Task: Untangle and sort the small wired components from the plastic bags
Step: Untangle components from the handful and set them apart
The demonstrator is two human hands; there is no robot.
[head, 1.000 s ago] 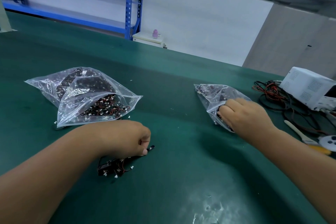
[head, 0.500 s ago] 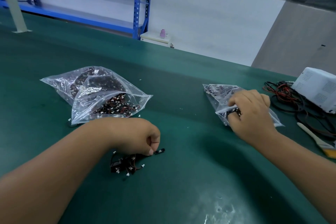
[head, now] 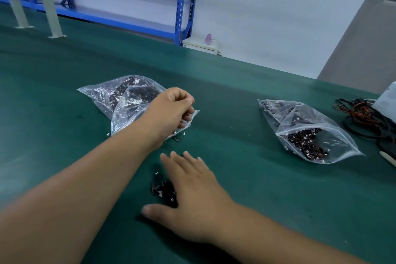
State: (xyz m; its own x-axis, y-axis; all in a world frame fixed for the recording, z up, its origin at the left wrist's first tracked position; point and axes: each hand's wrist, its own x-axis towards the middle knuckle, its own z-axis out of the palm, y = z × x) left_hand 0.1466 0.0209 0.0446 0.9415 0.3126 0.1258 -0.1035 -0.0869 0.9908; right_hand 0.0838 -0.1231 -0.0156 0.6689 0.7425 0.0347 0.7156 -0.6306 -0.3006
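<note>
Now the right hand [head: 192, 195] is open. Its fingers are straight and spread out, and it lies over a small dark pile of wired parts with tiny white plugs [head: 161, 189] on the table. The hand looks a bit blurry.

The left hand [head: 171, 109] is farther out. Its fingers are curled at the open edge of a clear plastic bag on the left [head: 128, 100], and they touch the plastic. I cannot tell if they pinch the bag, hold a little part, or hold nothing. That bag lies flat and has many more dark wired parts inside. Just beside the left wrist, one loose black wired part [head: 179, 138] lies by the bag's mouth.

Off to the right lies a second clear plastic bag [head: 310, 130]. It has a dark heap of wired parts near its open end. Both hands are well apart from it. All of this sits on a dark green table top [head: 246, 178].

Past the second bag, at the right edge, is a tangle of black and red cables [head: 364, 118]. A white box [head: 387, 98] is next to the cables, and a white stick-shaped handle [head: 387, 158] lies nearer.

Two pale grey posts [head: 50, 2] stand on the table at the far left. Behind the table is a blue metal shelf rack [head: 182, 6]. Beside it is a low white cabinet [head: 200, 44] with a small pink bottle [head: 208, 38] on top.
</note>
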